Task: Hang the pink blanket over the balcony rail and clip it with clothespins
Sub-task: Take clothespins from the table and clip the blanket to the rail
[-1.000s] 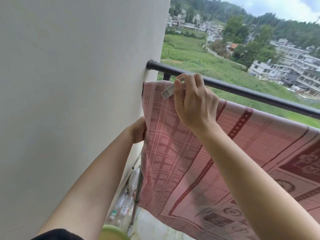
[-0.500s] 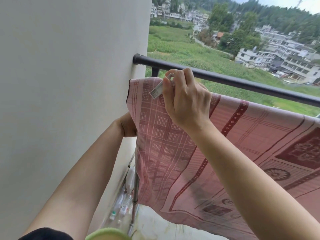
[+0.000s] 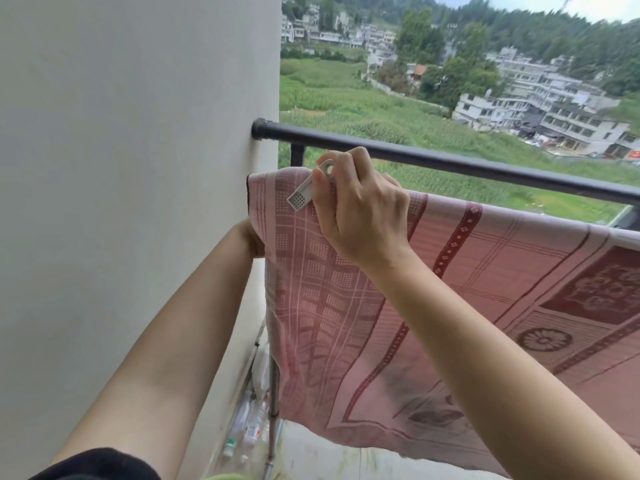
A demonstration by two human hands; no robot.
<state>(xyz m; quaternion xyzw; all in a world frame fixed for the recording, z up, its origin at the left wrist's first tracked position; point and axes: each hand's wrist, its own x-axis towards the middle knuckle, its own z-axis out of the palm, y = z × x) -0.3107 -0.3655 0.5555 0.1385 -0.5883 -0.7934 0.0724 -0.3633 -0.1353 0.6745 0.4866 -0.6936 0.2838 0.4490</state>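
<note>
Balcony, white wall at left | pink blanket draping over lower rail beside dark rail | right hand pinching white clothespin at top fold | left hand reaching behind cloth edge, grip hidden | step: clipping; next: seating peg over fold.

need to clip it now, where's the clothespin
In the head view, the white clothespin is pinched in the right hand at the pink blanket's top left corner, below the rail.

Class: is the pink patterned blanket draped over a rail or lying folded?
Draped: the pink patterned blanket hangs spread from its top edge; what carries it is hidden.
</note>
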